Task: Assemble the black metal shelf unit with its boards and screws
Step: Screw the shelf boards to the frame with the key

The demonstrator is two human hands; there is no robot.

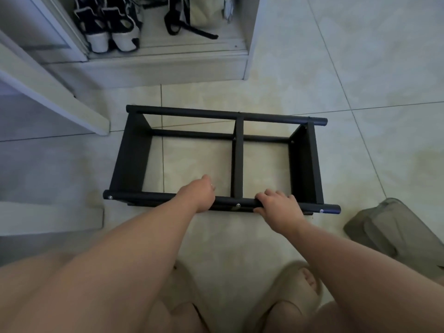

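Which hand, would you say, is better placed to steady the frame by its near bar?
Right: the right hand grips the near bar of the frame; the left hand reaches past it, fingers hidden.

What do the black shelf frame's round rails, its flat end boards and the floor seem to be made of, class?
Near rail: likely painted metal tube, matt black, with bright screw heads. Left end board: flat matt black panel, coated board or sheet metal, unclear. Floor: glossy pale ceramic tile, with grout lines and reflections.
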